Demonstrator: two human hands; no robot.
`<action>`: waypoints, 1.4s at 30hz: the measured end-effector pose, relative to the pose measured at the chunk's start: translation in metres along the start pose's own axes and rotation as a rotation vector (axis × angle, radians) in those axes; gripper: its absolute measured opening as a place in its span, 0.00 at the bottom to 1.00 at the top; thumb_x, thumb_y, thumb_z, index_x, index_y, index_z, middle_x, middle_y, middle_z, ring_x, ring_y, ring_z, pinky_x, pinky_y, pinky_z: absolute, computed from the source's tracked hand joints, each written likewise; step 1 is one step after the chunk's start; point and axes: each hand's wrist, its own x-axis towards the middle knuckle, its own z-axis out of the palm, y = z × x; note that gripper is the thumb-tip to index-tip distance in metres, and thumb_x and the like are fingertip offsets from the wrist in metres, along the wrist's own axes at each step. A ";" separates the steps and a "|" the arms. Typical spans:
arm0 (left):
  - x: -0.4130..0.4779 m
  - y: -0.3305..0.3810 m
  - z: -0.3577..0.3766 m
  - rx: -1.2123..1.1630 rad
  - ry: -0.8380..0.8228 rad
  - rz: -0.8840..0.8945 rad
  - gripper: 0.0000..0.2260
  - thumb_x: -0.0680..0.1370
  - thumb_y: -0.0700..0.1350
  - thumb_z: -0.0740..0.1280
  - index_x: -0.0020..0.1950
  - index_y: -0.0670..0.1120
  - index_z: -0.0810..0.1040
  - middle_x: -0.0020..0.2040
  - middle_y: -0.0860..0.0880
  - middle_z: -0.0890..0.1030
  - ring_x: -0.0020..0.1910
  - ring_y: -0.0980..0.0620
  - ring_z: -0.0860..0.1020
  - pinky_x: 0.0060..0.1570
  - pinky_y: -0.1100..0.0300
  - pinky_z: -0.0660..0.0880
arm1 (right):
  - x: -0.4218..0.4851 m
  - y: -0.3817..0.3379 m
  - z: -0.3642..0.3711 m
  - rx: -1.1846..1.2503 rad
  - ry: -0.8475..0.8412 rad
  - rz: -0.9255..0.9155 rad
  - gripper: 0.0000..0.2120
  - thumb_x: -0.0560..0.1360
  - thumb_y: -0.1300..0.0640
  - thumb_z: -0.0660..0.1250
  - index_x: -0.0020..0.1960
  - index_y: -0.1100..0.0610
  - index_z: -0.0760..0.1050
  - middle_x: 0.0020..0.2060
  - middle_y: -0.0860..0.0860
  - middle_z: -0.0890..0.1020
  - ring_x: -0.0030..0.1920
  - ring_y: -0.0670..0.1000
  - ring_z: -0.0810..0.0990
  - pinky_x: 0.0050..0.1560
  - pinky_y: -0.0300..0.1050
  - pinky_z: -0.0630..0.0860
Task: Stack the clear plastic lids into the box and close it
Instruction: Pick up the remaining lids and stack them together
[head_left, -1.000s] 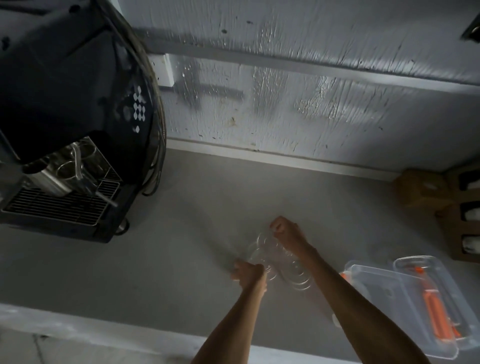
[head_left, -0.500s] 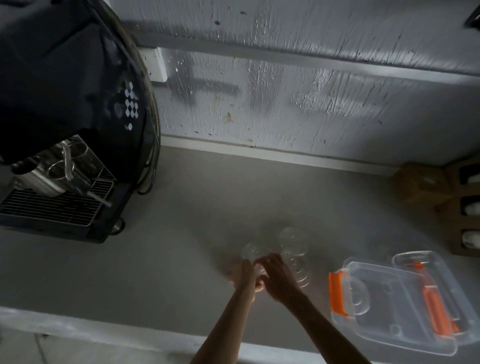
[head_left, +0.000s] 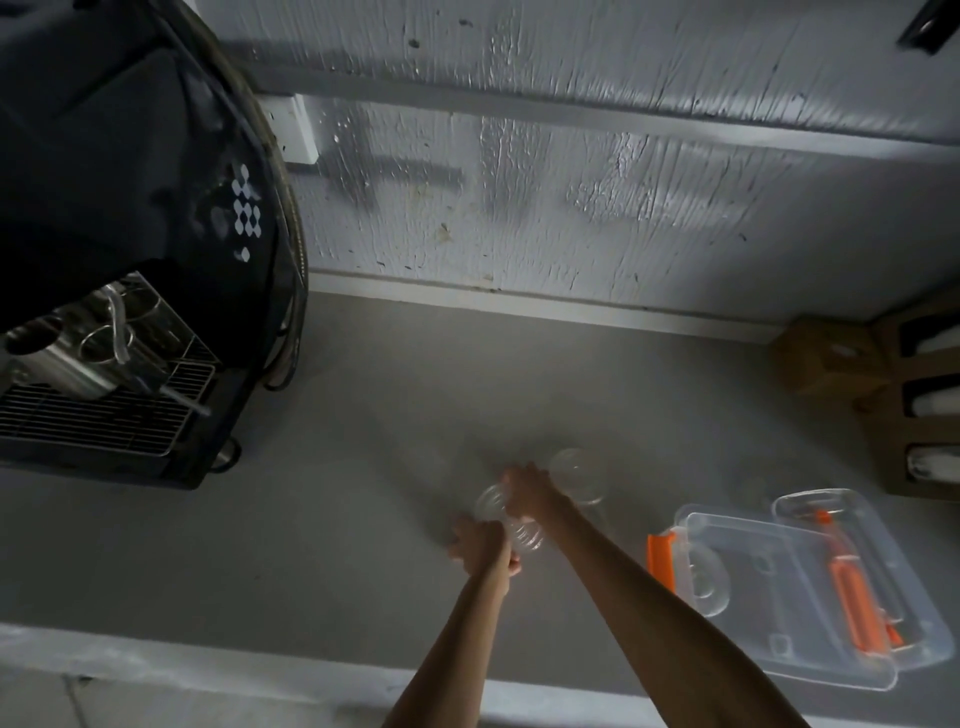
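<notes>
Since half a second ago, the right hand (head_left: 527, 493) has been carried away from the left hand and farther up the grey countertop (head_left: 322, 545), and now lies over the cluster of round clear plastic lids (head_left: 579, 475). Its fingers are curled down onto a lid beneath the palm, though whether that lid is actually pinched cannot be told through the blur and the transparency. The left hand (head_left: 483, 545) is seen closed into a loose fist at the near side of the cluster, with the edge of a lid (head_left: 524, 535) apparently held at its fingertips; the grip itself is hidden. Two more lids are seen lying flat on the counter just to the right of the right hand.

An open clear plastic storage box with orange latches (head_left: 800, 587) is found well to the right of the lids, resting flat near the counter's front edge, its lid folded open beside it. No lids can be made out inside it. A black espresso machine with a metal drip grate (head_left: 119, 260) is stood at the far left against the white painted wall (head_left: 571, 182). Brown cardboard boxes (head_left: 826, 358) are set in the right corner.
</notes>
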 end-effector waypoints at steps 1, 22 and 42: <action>-0.001 0.001 -0.002 -0.014 -0.012 -0.017 0.11 0.76 0.39 0.54 0.56 0.46 0.69 0.62 0.38 0.71 0.28 0.44 0.74 0.26 0.50 0.79 | 0.001 -0.001 -0.004 0.038 -0.028 0.043 0.23 0.72 0.59 0.66 0.66 0.60 0.69 0.63 0.59 0.76 0.66 0.60 0.73 0.64 0.50 0.71; -0.002 0.002 -0.049 -0.230 -0.455 0.077 0.04 0.80 0.38 0.60 0.52 0.39 0.72 0.46 0.41 0.82 0.41 0.45 0.83 0.34 0.57 0.79 | -0.032 0.064 -0.014 1.044 0.451 0.378 0.07 0.74 0.55 0.67 0.48 0.58 0.79 0.43 0.57 0.82 0.46 0.56 0.79 0.51 0.47 0.74; -0.012 -0.022 -0.076 -0.228 -0.380 0.150 0.12 0.83 0.40 0.54 0.60 0.54 0.70 0.48 0.46 0.77 0.38 0.53 0.84 0.41 0.52 0.80 | -0.032 0.058 -0.003 1.376 0.635 0.426 0.09 0.71 0.60 0.71 0.50 0.55 0.76 0.43 0.59 0.83 0.39 0.56 0.79 0.43 0.51 0.75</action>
